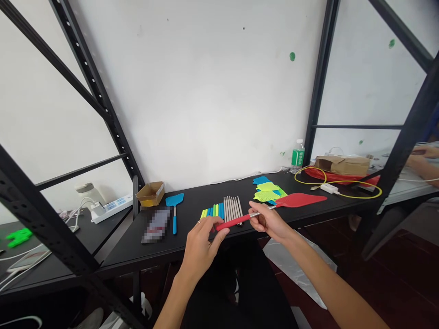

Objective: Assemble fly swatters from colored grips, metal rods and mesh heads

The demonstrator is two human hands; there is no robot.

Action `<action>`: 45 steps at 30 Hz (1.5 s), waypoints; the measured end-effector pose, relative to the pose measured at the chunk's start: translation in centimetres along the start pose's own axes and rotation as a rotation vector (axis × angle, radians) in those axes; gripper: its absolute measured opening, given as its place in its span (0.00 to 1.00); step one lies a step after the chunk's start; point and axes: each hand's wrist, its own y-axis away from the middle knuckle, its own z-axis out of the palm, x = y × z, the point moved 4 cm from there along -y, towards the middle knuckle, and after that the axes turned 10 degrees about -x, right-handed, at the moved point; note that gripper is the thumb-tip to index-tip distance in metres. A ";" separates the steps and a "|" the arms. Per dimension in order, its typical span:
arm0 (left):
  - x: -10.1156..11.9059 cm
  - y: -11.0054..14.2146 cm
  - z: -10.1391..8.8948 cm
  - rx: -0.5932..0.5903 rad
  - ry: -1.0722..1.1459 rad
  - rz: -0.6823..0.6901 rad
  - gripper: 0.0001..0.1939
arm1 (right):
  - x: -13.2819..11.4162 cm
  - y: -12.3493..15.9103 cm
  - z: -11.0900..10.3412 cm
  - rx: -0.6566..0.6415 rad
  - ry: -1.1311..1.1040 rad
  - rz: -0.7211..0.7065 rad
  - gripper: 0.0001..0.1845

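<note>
We can read no word or number for certain. Beyond our right hand (269, 221), a plastic bottle (299, 145) bears white characters on its green label (297, 158), too small to make out; left of our left hand (205, 237), a flat item (156, 225) is pixelated past reading.

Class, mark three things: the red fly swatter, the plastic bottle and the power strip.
Red fly swatter (302, 200), head-camera view: its flat red end.
Plastic bottle (297, 157), head-camera view: its green label.
Power strip (115, 207), head-camera view: midway along its white body.
</note>
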 end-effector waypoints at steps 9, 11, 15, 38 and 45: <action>0.0 0.5 -0.7 -0.004 0.008 -0.003 0.18 | -0.6 0.2 1.6 -0.091 0.009 -0.075 0.26; -1.3 0.7 -1.6 0.079 0.122 -0.104 0.25 | -1.3 0.5 1.3 -0.095 0.033 -0.118 0.26; -4.2 1.0 -5.7 0.344 0.269 -0.226 0.28 | -3.8 1.6 -1.6 0.035 -0.086 -0.247 0.22; -10.4 0.2 -1.4 0.060 -0.162 -0.419 0.21 | 1.5 -0.5 1.0 -0.206 -0.355 0.088 0.15; -3.3 0.1 4.6 -0.309 1.146 -0.245 0.22 | 4.1 0.3 7.3 -0.660 -0.825 0.303 0.17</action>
